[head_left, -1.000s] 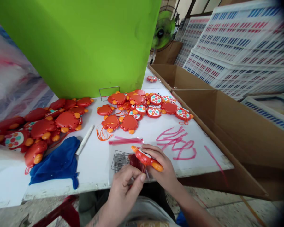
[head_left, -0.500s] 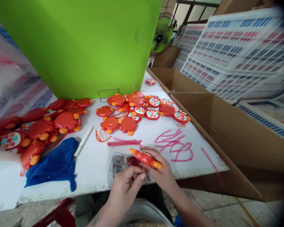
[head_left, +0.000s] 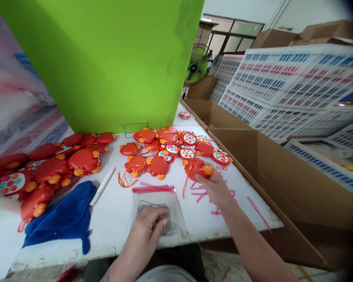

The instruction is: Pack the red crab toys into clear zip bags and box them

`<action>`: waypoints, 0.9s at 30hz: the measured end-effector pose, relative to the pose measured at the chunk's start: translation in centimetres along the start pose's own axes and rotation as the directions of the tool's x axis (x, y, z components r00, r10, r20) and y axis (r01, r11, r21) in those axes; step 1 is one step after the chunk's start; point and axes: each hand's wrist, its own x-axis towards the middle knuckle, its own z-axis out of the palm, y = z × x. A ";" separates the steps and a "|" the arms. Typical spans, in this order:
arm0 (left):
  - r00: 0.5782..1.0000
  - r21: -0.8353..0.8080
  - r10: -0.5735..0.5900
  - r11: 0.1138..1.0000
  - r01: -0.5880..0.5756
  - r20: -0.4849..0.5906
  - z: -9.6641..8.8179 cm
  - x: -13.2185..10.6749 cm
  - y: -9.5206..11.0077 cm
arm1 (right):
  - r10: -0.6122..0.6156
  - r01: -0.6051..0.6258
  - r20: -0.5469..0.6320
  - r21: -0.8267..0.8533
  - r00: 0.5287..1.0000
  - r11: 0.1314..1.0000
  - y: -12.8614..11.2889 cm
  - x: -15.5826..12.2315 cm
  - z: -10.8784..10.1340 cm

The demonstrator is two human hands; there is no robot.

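My right hand (head_left: pixel 213 184) grips a red crab-shaped toy (head_left: pixel 195 169) with orange claws, held above the table beside the other toys. An orange cord (head_left: pixel 186 184) hangs down from it. Over a clear zip bag (head_left: pixel 178 219) with a pink strip along its top, my left hand (head_left: pixel 148 227) is loosely curled, thumb and forefinger apart, with nothing visible between them. Dark printing shows on the bag under those fingers. Behind the held toy lies a group of similar red crab toys (head_left: pixel 159 166), some showing white faces with coloured buttons.
More crab toys (head_left: pixel 51 168) are piled at left near a blue cloth (head_left: pixel 61 215) and a white pen-like stick (head_left: pixel 102 186). Pink strips (head_left: pixel 198 196) lie at right. A green panel (head_left: pixel 120 70) stands behind; an open cardboard box (head_left: pixel 253 176) adjoins the table's right edge.
My right hand has carried the crab toy forward and right, away from my left hand. My left hand has let go of the cord and moved slightly left. The camera view has tilted up.
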 end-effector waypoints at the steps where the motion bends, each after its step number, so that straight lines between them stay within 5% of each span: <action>1: 0.999 0.067 0.037 0.997 -0.036 -0.016 -0.3 0.5 -0.4 | 0.016 -0.017 0.028 0.036 0.999 0.999 0.0 0.2 -0.2; 4: 0.994 0.314 0.104 0.945 -0.096 -0.009 -0.6 2.5 -2.0 | 0.090 -0.092 0.052 0.057 0.995 0.994 0.2 0.2 0.1; 8: 0.997 0.594 0.052 0.801 -0.074 0.054 -0.1 5.1 -3.7 | 0.134 -0.147 0.093 0.162 0.987 0.976 0.2 -0.5 1.5; 15: 0.996 0.780 0.001 0.622 -0.068 0.086 0.6 6.8 -3.1 | 0.124 -0.179 0.194 0.298 0.973 0.938 0.0 -0.7 3.0; 20: 0.981 0.692 0.167 0.696 -0.191 0.103 1.6 6.1 -3.5 | 0.078 -0.133 0.229 0.235 0.970 0.963 0.5 0.0 3.6; 27: 0.958 0.334 0.196 0.935 -0.120 -0.207 2.7 5.3 -5.7 | 0.037 -0.132 0.328 0.270 0.944 0.954 0.0 0.4 2.9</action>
